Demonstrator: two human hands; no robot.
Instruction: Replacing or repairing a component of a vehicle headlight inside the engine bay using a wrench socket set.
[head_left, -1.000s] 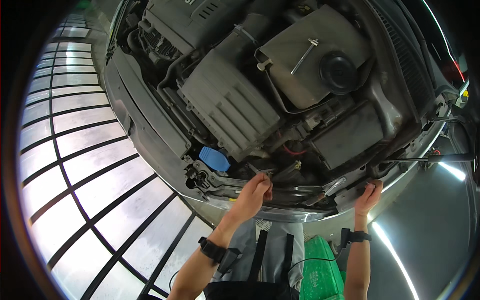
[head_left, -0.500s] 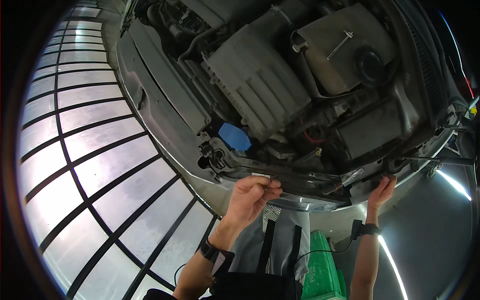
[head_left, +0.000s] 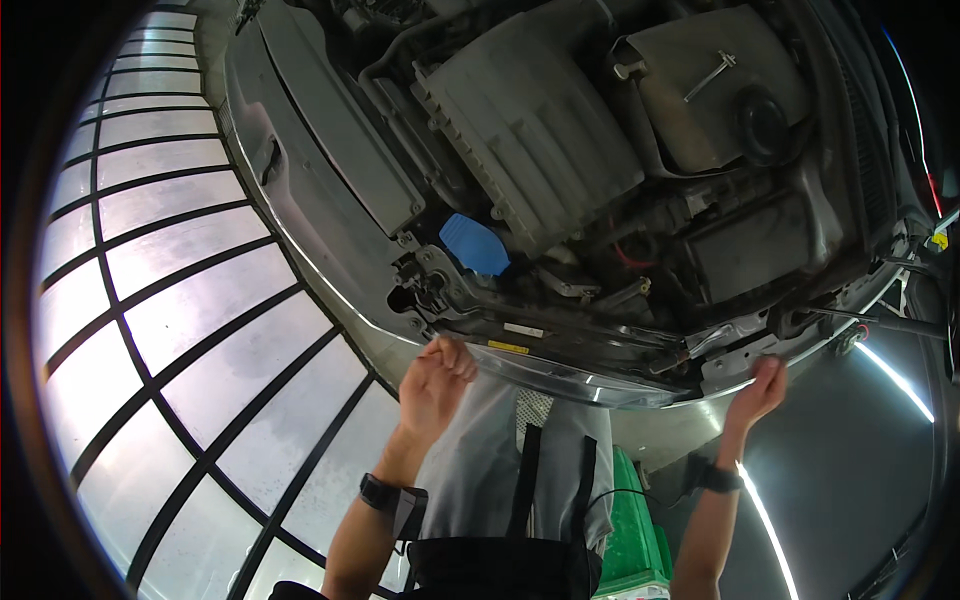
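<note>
My left hand is closed, its fingers curled in just below the car's front edge, beside the headlight area. Whatever those fingers may hold is hidden. My right hand is at the fender edge, fingers pressed together; I cannot make out anything in them. Between my hands, a silver and dark tool-like piece lies along the edge of the engine bay. Further in, a T-shaped metal tool rests on a dark cover. A blue cap stands out near the front panel.
A ribbed black engine housing fills the middle of the bay. White and yellow labels are stuck along the near edge. A thin strut crosses at the right. Behind my legs stands a green bin. Lit floor panels lie at the left.
My left hand has moved left and off the labelled edge, its pinch now a closer curl. My right hand has come slightly back toward me from the fender. The view has shifted a little.
</note>
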